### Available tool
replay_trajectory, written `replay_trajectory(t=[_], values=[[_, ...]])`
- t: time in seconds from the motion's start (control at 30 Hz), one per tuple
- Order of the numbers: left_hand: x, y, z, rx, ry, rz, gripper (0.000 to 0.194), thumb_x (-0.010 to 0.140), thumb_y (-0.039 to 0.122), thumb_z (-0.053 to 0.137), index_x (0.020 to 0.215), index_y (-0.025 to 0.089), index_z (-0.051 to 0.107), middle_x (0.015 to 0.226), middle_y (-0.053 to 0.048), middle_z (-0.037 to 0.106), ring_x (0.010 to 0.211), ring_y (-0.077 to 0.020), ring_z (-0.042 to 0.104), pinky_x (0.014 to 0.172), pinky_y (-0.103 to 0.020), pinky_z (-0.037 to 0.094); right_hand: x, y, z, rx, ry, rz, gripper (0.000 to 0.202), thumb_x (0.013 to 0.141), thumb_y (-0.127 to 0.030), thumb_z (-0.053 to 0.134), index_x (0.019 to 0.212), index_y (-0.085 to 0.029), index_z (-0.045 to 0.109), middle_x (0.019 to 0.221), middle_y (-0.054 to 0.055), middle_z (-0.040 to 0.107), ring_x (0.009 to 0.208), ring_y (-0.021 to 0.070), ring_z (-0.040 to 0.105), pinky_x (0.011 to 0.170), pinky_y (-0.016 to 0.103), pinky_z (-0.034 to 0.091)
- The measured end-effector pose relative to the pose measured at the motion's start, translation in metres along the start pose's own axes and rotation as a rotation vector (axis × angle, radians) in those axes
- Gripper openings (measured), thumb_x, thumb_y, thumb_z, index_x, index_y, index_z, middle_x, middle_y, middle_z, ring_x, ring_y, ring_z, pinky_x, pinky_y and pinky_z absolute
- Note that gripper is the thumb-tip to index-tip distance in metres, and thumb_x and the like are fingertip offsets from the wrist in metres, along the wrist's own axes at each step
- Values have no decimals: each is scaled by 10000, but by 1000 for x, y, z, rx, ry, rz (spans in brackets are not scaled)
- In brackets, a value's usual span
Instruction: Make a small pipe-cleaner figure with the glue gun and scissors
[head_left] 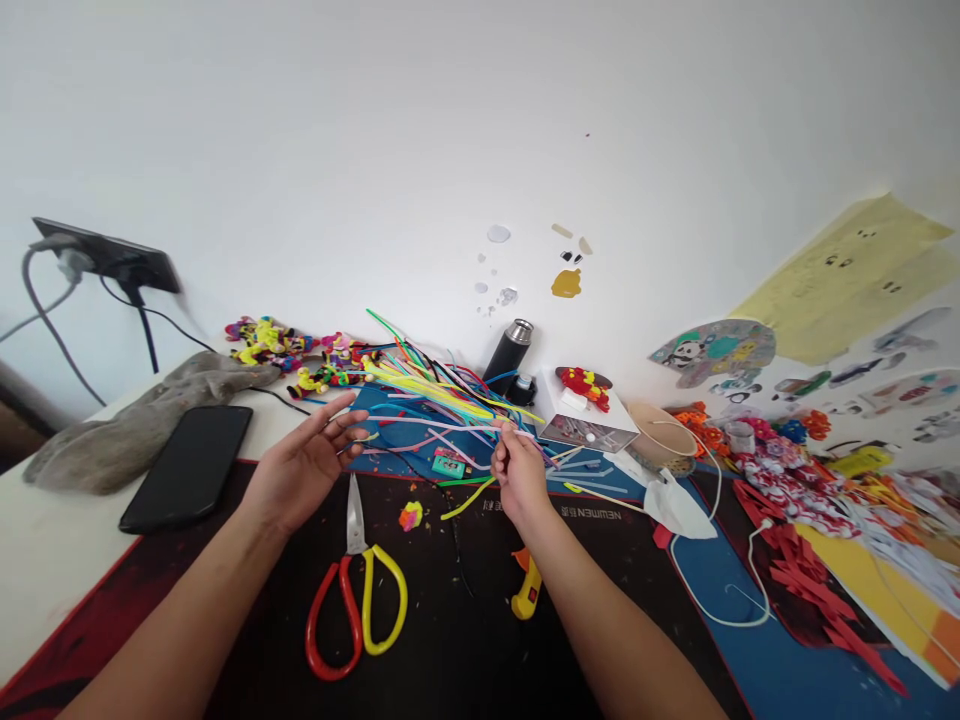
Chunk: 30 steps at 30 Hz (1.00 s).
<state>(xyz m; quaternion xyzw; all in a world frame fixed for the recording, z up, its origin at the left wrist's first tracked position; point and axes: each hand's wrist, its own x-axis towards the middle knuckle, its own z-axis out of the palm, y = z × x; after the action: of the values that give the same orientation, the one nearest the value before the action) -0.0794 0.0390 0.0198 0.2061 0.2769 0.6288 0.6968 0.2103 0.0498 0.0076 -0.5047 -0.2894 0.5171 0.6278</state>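
My right hand (517, 468) pinches a pale pink pipe cleaner (442, 427), which stretches left toward my other hand. My left hand (311, 460) has its fingers apart, palm turned inward, near the left end of the pipe cleaners. Behind both hands lies a loose pile of coloured pipe cleaners (450, 385). Scissors (356, 590) with one red and one yellow handle rest on the dark mat below my left hand. A small pink and yellow fuzzy piece (411, 516) lies between my hands. A yellow-handled tool (527, 590) is partly beside my right forearm.
A black phone (187, 468) and a grey cloth item (150, 425) lie at left. Small colourful figures (270, 345) sit behind. A black flask (510, 355), a white box (585, 425) and a white cable (720, 620) are to the right, with red strips (817, 580) farther over.
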Motion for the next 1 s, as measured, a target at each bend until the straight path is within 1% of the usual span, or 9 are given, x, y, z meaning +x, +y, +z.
replay_trajectory(t=[0.17,0.27,0.4,0.5,0.63,0.7,0.77,0.9,1.0], values=[[2,-5,-1,88,8,-42,235,911,290,760,1094,173,850,932,-92,810,759,-198,739,651,-266,629,2,2,-3,20,0,6,622,664,-633,943,1010,-162,731,552,-101,483,446,71,376,409,203,191],[1,-10,-3,192,-37,-103,253,847,337,839,1024,159,868,925,-117,821,736,-203,727,630,-260,608,0,1,-3,37,-26,13,603,674,-614,944,1019,-169,728,557,-104,474,451,73,375,411,204,192],[-1,-18,-4,323,-116,-172,346,811,383,890,1046,129,878,962,-154,834,736,-201,714,618,-244,572,-5,0,1,61,-76,18,574,694,-584,941,1027,-169,729,565,-107,466,456,67,357,419,204,196],[-2,-22,-5,371,-113,-206,382,829,379,896,1116,129,869,1002,-161,839,743,-190,711,622,-231,555,-11,0,5,75,-123,21,525,702,-560,946,975,-174,720,566,-105,463,464,65,355,431,202,212],[1,-25,-10,354,-81,-205,377,823,343,920,1112,111,853,1078,-187,835,750,-188,713,629,-240,563,-20,1,11,70,-172,25,478,738,-543,932,963,-174,727,559,-100,465,460,65,352,436,209,220],[3,-25,-14,329,-78,-173,388,827,322,920,1149,121,839,1083,-175,830,745,-177,707,618,-233,563,-24,2,14,55,-187,26,462,757,-536,923,972,-171,739,555,-94,471,454,68,356,434,214,212],[6,-26,-16,294,-71,-135,399,835,304,916,1180,124,828,1026,-145,825,723,-162,697,612,-222,567,-27,4,16,34,-195,30,455,763,-535,920,965,-167,746,548,-87,481,450,71,364,433,216,201],[10,-27,-20,217,-7,-91,275,845,241,894,1074,99,838,865,-99,800,652,-145,683,599,-216,585,-31,6,20,1,-182,40,500,722,-573,934,940,-161,752,528,-85,482,441,71,366,429,213,192],[12,-27,-21,206,10,-101,212,882,192,843,1073,103,829,915,-122,821,677,-160,718,604,-220,602,-31,6,21,-7,-156,46,546,676,-595,946,940,-156,757,526,-89,480,433,68,362,424,210,189]])
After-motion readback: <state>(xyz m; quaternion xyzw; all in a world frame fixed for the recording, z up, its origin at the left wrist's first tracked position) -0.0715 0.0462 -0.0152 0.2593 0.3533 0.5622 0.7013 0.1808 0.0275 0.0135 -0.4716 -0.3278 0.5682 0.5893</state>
